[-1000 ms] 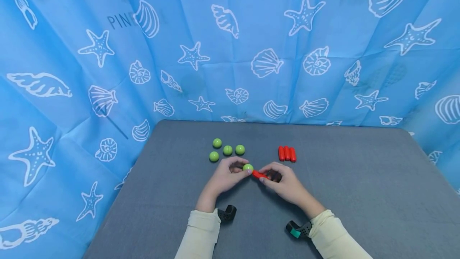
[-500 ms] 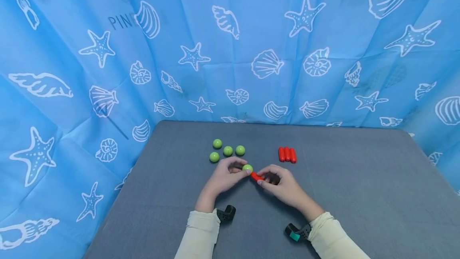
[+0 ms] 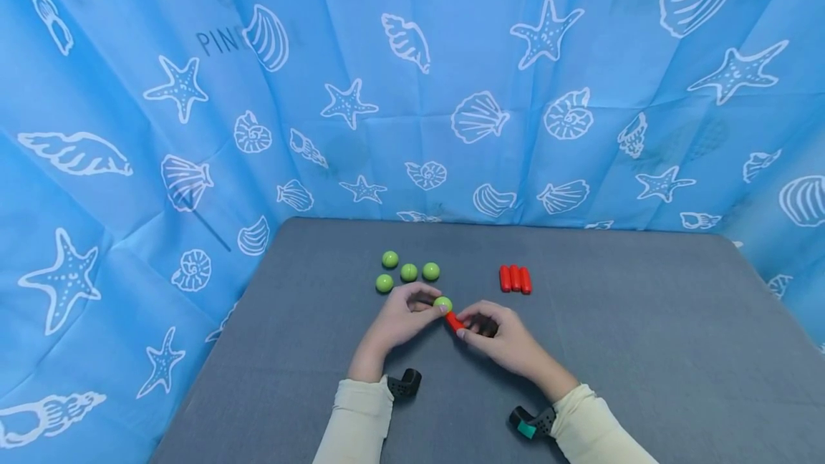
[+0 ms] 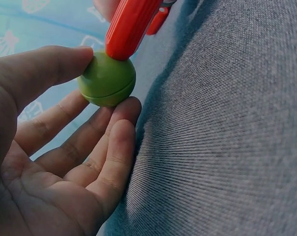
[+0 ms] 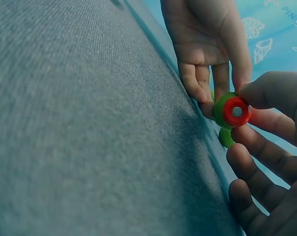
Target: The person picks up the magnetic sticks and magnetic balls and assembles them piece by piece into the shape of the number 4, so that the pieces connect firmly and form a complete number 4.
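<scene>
Thumb and fingertips of my left hand (image 3: 401,319) pinch a green ball (image 4: 108,81), which has a thin seam round it. A short red rod (image 4: 131,29) with ridged sides meets the ball at one end. My right hand (image 3: 505,331) grips this rod between thumb and fingers, just right of the left hand. In the right wrist view the rod (image 5: 236,112) is seen end-on, with a small silvery disc in its tip and the green ball behind it. Both hands are close over the grey cloth-covered table (image 3: 464,407).
Several loose green balls (image 3: 409,273) lie beyond my left hand. Red rods (image 3: 515,278) stand side by side in a short row beyond my right hand. A blue curtain (image 3: 425,127) with white shells and starfish hangs behind the table's far edge.
My right hand has moved slightly left and toward me, swinging the red rod to a steeper angle against the ball. The left hand keeps nearly the same place.
</scene>
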A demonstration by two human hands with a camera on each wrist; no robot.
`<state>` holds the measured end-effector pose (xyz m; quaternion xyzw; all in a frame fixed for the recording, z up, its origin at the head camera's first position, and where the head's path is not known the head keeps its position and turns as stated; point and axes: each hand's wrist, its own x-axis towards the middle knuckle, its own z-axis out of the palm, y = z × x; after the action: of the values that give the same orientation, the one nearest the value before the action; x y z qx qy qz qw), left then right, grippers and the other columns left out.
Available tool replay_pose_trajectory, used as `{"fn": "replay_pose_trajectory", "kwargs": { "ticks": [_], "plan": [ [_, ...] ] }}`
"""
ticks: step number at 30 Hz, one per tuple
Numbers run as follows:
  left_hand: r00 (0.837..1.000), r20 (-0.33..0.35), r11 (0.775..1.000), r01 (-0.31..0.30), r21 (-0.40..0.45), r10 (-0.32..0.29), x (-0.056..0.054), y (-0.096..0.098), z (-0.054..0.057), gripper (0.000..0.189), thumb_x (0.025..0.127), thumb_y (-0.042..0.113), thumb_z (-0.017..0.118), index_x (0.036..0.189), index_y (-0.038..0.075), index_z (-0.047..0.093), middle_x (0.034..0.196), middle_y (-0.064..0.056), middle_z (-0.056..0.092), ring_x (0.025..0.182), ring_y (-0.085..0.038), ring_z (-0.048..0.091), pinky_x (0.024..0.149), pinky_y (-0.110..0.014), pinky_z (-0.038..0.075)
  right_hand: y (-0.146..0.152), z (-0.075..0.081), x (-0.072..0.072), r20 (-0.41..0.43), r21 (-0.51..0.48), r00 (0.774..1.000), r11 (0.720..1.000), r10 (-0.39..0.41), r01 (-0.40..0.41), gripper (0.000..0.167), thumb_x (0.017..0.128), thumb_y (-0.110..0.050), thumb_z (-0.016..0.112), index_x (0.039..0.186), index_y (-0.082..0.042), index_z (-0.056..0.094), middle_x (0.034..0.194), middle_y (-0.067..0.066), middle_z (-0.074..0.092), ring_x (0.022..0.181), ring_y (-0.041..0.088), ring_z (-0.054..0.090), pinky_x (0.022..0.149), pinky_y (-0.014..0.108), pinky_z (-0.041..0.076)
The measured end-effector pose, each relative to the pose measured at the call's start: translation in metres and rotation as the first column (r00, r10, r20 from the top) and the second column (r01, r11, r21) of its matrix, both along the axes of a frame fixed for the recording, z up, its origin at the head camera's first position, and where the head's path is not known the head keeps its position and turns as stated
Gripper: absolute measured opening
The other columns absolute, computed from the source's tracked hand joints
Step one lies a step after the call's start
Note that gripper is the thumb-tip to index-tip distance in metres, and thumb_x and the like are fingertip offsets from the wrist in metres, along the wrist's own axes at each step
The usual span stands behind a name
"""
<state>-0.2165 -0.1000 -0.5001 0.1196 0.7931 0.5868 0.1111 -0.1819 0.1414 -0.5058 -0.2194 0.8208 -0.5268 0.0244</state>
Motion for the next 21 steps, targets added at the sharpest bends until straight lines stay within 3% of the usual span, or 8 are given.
{"fn": "replay_pose_trajectory", "kwargs": {
  "ticks": [13, 21],
  "plan": [
    [1.0, 0.001, 1.0, 0.004, 0.003, -0.004, 0.001, -0.0009, 0.0006, 0.028, 0.098, 0.029, 0.079, 0.122, 0.015, 0.075, 0.122, -0.006, 0.074, 0.105, -0.02, 0.075, 0.096, -0.041, 0.061, -0.003, 0.0018, 0.0009, 0.052, -0.002, 0.999, 1.0, 0.015, -0.015, 0.02, 0.098, -0.012, 0.075, 0.117, -0.015, 0.076, 0.1, 0.0, 0.072, 0.082, 0.012, 0.066, 0.07, 0.026, 0.056],
    [1.0, -0.008, 1.0, 0.006, 0.007, -0.006, 0.0014, -0.0009, 0.0008, 0.028, 0.098, 0.028, 0.079, 0.122, 0.014, 0.075, 0.123, -0.006, 0.074, 0.104, -0.019, 0.075, 0.095, -0.039, 0.061, -0.0034, 0.0027, 0.0022, 0.041, -0.001, 0.999, 1.0, 0.031, -0.031, 0.018, 0.098, -0.013, 0.075, 0.117, -0.014, 0.076, 0.098, 0.0, 0.072, 0.08, 0.011, 0.065, 0.069, 0.026, 0.055]
  ]
}}
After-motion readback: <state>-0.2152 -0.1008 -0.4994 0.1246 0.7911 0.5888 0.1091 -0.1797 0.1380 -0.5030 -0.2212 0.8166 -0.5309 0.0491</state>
